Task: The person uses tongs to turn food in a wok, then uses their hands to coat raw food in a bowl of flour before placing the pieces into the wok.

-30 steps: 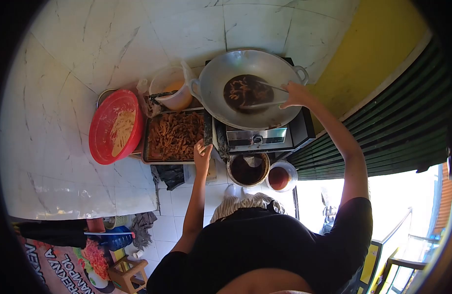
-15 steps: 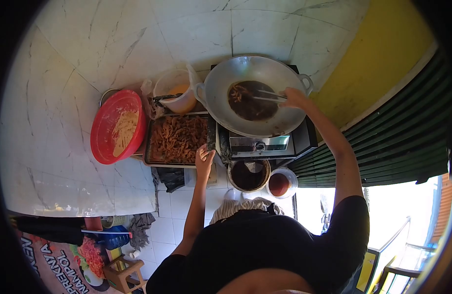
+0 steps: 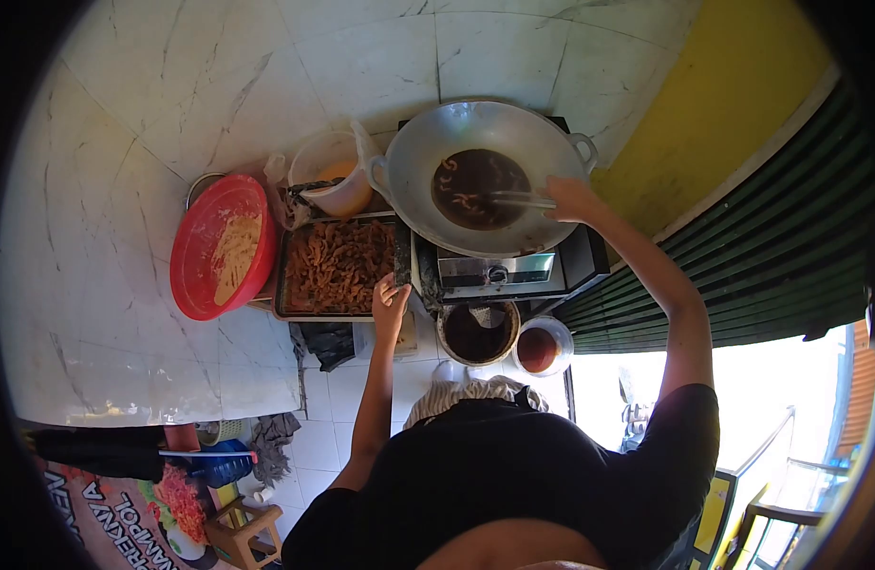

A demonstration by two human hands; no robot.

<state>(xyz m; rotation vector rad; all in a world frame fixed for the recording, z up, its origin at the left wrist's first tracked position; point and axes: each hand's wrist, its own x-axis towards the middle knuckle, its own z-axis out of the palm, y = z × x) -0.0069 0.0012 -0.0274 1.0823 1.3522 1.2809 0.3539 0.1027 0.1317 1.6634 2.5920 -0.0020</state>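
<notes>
Fingers point(image 3: 557, 190) of right hand point(image 3: 572, 198) clamped on tongs point(image 3: 518, 199), tips down in dark oil point(image 3: 485, 171) among strips point(image 3: 456, 195) inside wok point(image 3: 413, 166) on stove point(image 3: 499, 271). Left hand point(image 3: 392, 299) at near corner of tray point(image 3: 280, 275) of fried food point(image 3: 338, 266), fingers together against its rim; gripping or merely resting, impossible to tell. Red bowl point(image 3: 186, 256) just beside tray.

The wok point(image 3: 485, 176) sat on the stove point(image 3: 499, 271) at upper centre, with the tray point(image 3: 335, 268) left of it and the basin point(image 3: 219, 245) further left.
</notes>
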